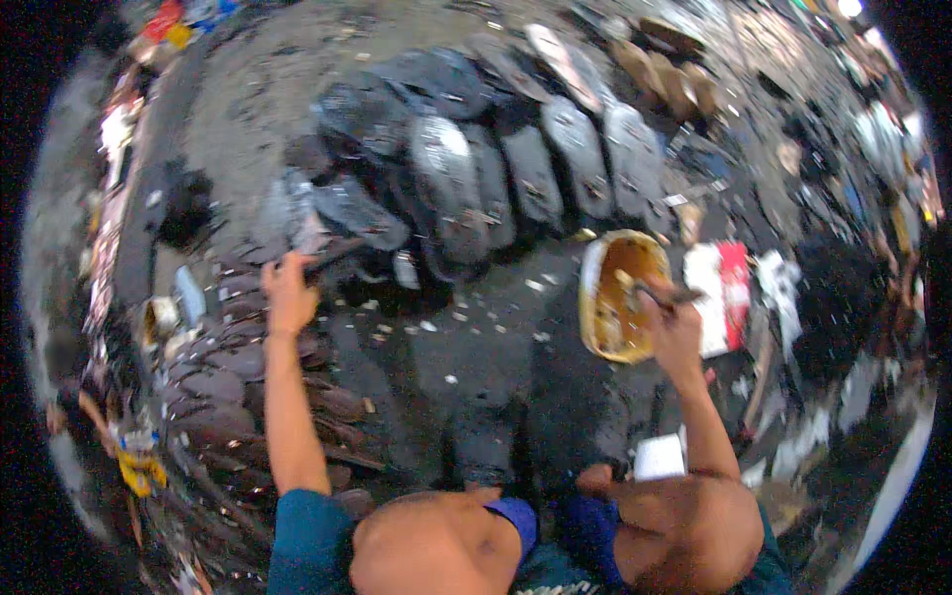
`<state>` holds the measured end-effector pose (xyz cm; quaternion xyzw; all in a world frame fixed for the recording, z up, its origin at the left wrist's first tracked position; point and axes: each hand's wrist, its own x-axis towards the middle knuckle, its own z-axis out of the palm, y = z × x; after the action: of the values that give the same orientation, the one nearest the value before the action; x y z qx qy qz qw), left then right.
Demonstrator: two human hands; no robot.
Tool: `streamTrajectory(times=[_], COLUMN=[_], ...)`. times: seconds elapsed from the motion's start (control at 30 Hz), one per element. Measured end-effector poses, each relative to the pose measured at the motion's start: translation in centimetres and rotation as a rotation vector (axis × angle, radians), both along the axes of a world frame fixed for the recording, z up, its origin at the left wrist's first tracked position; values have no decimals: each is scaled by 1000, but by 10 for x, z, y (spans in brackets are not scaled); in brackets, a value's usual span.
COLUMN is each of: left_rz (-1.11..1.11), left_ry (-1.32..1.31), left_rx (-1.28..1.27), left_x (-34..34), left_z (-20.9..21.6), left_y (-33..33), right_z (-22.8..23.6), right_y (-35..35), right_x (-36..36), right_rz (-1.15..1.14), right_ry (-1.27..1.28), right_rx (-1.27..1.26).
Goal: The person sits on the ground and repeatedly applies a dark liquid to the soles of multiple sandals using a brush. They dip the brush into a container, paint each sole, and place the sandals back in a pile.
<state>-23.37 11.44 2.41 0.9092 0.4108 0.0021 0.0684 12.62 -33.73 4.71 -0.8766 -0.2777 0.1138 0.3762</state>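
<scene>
My right hand (677, 332) is closed around a short dark-handled brush (672, 294). The brush sits over an oval yellow tub (589, 315) with amber, glue-like stuff inside. On the other side, my left hand (291, 293) has its fingers bent round a dark flat piece (332, 251), blurred, perhaps a shoe sole. Just beyond it lie dark shoe soles (446, 169) with a wet-looking shine, several side by side and some overlapping. Below my left hand, beside my forearm, is a stack of dark brown sole-shaped pieces (213, 387).
Right of the tub lies a red and white box (719, 297), with a white block (659, 456) nearer my knee. Tan soles (669, 84) lie at the far right. Small pale scraps litter the dark floor (436, 347). A small cup (162, 317) stands at the left.
</scene>
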Motion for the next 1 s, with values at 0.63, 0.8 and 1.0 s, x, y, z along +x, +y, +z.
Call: streamTrajectory(times=[0.63, 0.8, 1.0], left_rz=[-251, 561, 576], left_ry=[-381, -1069, -1187], left_rx=[-737, -1690, -1809], left_x=[32, 90, 129], left_z=[-59, -15, 21], left_y=[-257, -246, -242], right_z=[36, 89, 74], right_y=[-80, 20, 75], right_x=[-48, -64, -88], right_rz=[338, 284, 742], right_ry=[540, 529, 43], right_rx=[-489, 432, 467])
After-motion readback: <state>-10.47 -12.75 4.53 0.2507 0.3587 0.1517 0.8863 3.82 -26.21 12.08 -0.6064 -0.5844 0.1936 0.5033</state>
